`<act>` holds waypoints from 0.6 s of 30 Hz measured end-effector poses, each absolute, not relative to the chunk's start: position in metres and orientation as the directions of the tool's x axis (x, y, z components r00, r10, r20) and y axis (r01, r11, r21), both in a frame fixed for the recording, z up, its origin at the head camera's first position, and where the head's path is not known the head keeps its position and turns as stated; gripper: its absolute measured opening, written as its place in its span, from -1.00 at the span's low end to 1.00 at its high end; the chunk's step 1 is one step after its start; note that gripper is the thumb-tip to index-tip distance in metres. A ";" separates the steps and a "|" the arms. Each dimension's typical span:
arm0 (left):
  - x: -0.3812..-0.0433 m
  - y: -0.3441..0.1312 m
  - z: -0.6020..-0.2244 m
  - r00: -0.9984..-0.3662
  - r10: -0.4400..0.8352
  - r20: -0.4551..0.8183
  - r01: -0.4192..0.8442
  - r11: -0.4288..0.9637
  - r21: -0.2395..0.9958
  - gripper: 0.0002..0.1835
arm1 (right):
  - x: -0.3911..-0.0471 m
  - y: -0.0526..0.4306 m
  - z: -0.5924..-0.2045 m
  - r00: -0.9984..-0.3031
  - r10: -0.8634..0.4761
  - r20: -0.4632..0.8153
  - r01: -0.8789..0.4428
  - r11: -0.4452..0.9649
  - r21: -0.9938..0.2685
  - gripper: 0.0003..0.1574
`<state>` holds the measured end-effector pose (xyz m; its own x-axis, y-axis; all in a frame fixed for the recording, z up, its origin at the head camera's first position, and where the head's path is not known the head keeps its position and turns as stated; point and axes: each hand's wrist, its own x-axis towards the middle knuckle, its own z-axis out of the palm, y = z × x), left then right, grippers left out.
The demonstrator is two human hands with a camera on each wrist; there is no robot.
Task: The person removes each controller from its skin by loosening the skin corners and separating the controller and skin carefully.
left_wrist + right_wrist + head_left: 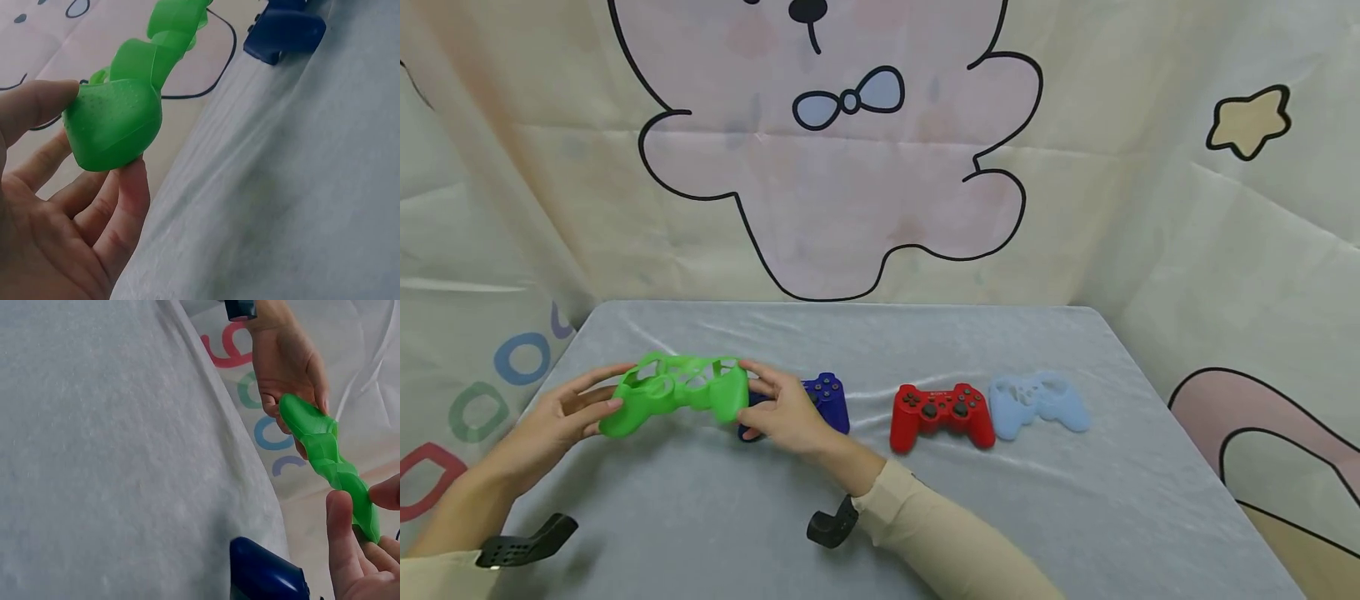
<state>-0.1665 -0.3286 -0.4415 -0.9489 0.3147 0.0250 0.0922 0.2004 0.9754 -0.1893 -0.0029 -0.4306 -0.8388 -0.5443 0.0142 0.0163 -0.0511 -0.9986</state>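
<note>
Both hands hold a bright green silicone controller cover (681,387) up above the left part of the table. My left hand (567,414) pinches its left grip between thumb and fingers; the left wrist view shows the dotted texture of that grip close up. At the other end my right hand (786,412) pinches the right grip. A dark blue game controller (829,402) lies on the table behind the right hand, which hides part of it. The cover appears hollow, with cut-outs where the table cloth shows through.
To the right lies a red game controller (942,417), and touching or nearly touching it is a pale blue silicone cover (1037,402). A grey cloth covers the table (1000,517). Printed curtains (850,208) stand behind and at both sides.
</note>
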 end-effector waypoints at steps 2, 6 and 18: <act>-0.166 -0.334 -0.441 -0.954 0.299 0.003 0.079 0.245 0.966 -0.45 | -0.188 -0.007 -0.431 -0.839 -0.543 0.017 0.018 -0.059 -0.998 -0.11; -0.167 -0.341 -0.441 -0.964 0.263 -0.023 0.064 0.315 0.947 -0.46 | -0.185 -0.014 -0.433 -0.859 -0.512 0.002 0.032 -0.058 -0.998 -0.12; -0.165 -0.361 -0.448 -0.964 0.253 -0.079 -0.013 0.255 0.967 -0.52 | -0.179 -0.039 -0.439 -0.884 -0.467 -0.023 0.006 0.037 -0.999 -0.14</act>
<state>-0.1652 -0.3609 -0.4481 -0.9642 0.2529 -0.0794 -0.0129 0.2546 0.9669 -0.1786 -0.0388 -0.4393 -0.8841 -0.4667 -0.0228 0.0065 0.0366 -0.9993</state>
